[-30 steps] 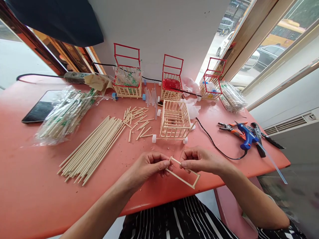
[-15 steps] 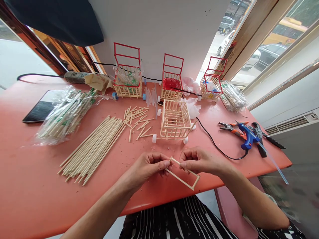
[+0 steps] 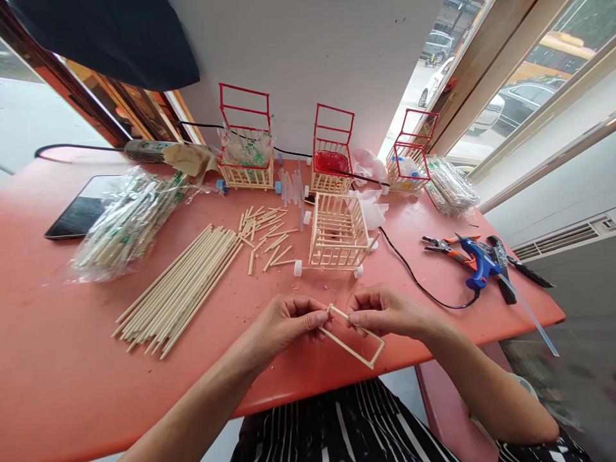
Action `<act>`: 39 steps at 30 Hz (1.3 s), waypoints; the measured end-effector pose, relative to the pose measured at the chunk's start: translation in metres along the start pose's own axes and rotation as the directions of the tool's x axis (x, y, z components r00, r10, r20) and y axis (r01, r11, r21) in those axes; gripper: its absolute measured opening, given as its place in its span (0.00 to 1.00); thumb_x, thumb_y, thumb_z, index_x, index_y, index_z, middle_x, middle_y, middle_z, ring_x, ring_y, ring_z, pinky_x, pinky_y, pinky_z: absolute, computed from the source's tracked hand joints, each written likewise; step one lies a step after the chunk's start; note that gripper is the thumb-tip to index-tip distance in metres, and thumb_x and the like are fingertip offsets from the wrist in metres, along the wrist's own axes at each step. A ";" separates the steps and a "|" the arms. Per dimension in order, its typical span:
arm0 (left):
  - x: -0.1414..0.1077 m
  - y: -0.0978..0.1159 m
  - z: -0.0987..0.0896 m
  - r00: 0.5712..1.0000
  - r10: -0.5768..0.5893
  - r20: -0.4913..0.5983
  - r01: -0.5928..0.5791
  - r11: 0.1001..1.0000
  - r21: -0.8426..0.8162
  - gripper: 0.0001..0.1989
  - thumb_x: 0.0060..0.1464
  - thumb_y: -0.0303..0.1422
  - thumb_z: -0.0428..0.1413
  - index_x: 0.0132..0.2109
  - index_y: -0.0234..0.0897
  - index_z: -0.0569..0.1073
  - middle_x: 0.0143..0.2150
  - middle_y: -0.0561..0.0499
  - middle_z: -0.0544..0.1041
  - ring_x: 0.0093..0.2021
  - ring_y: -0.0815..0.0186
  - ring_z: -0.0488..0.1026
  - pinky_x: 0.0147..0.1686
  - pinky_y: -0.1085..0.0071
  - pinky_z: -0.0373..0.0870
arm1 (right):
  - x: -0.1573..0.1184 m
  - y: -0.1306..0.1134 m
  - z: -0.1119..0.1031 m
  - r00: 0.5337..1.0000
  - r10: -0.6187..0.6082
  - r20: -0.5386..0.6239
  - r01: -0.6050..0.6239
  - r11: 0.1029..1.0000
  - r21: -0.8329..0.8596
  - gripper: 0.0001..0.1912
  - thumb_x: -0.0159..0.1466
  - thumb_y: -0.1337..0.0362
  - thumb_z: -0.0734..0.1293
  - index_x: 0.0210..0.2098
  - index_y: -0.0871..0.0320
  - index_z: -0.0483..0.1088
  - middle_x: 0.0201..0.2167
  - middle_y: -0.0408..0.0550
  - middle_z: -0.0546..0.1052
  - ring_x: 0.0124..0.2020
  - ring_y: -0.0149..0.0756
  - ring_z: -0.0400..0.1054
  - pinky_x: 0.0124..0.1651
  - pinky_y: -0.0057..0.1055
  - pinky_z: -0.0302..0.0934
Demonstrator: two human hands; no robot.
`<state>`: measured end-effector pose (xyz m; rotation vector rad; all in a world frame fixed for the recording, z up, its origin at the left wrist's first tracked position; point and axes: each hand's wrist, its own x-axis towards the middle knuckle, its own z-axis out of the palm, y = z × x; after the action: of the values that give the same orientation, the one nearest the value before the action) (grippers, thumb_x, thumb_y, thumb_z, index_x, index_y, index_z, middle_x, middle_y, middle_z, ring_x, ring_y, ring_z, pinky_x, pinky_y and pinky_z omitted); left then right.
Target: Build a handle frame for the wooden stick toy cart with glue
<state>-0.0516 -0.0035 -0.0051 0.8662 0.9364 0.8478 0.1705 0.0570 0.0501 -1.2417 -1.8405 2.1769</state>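
A narrow rectangular frame of thin wooden sticks (image 3: 350, 350) is held above the table's front edge. My left hand (image 3: 301, 317) pinches its left end between thumb and fingers. On the frame's upper long side, my right hand (image 3: 378, 311) is closed near the same end. The far short side points down to the right, free of both hands. Beyond the hands stands a plain wooden stick cart (image 3: 337, 234) with white wheels. Left of it lie short cut sticks (image 3: 264, 224) and a bundle of long sticks (image 3: 180, 289).
Three red-trimmed stick carts (image 3: 245, 157) stand along the wall. At the right are a blue glue gun (image 3: 481, 266) with a black cord and pliers (image 3: 447, 247). Bagged sticks (image 3: 129, 224) and a dark tablet (image 3: 81, 208) lie at the left of the red table (image 3: 58, 359).
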 end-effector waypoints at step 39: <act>0.001 0.005 0.001 0.999 -0.019 -0.042 0.020 0.999 0.032 0.13 0.47 0.40 0.69 0.33 0.33 0.83 0.25 0.51 0.79 0.25 0.69 0.73 0.29 0.74 0.70 | 0.001 0.004 0.001 1.000 -0.018 0.004 0.018 1.000 -0.003 0.11 0.62 0.59 0.68 0.32 0.62 0.69 0.23 0.40 0.70 0.21 0.23 0.56 0.23 0.22 0.48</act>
<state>-0.0514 -0.0012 -0.0005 0.8686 0.9962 0.8385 0.1713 0.0555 0.0468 -1.2181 -1.8491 2.1701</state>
